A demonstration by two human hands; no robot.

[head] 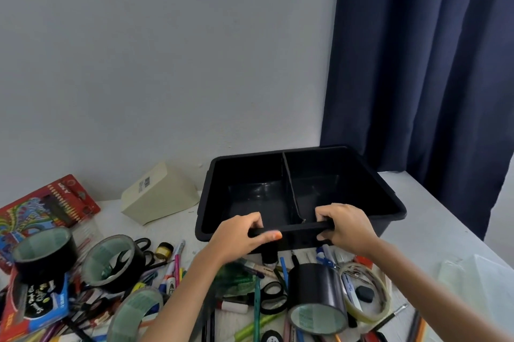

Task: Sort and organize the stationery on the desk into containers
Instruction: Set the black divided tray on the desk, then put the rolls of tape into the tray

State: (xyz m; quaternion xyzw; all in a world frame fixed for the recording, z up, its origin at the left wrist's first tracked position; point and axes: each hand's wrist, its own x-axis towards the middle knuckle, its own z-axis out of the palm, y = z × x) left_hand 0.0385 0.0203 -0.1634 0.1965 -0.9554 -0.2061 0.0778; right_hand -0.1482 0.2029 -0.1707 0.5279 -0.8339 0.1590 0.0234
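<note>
The left hand (239, 236) and right hand (347, 227) each have a grip pinching the near edge of the black tub (250, 197). Hold it level and set it down on bare worktop (417, 216), off the pens (178, 263).

Black bin (361, 183), navy curtain (431, 63), cream box (164, 197).

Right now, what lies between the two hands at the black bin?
Head view: a black bar gripped by left hand and right hand spans the gap; the bin divider ends at it.
</note>
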